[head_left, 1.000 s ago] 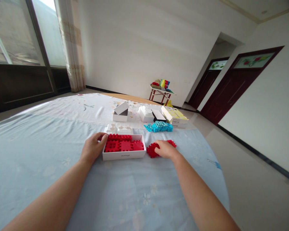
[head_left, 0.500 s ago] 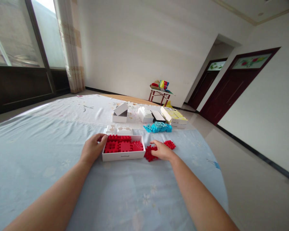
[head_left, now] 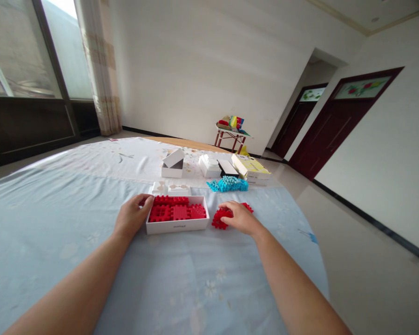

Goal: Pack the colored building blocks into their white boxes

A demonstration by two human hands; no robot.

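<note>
The blue floral sheet (head_left: 56, 218) carries all items. The white box (head_left: 177, 226) sits near centre, filled with packed red blocks (head_left: 178, 211). The left hand (head_left: 131, 217) is curled around the box's left end. The right hand (head_left: 239, 217), fingers bent downward, covers the loose red blocks (head_left: 219, 218) just right of the box; possibly gripping one, but I cannot tell. Blue blocks (head_left: 229, 184) lie farther away.

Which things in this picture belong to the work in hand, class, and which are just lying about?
In hand: left hand at the white box of red blocks; right hand on the loose red blocks beside it.
Lying about: blue blocks, open white box, yellow box, black-topped box, small table by the wall.
</note>
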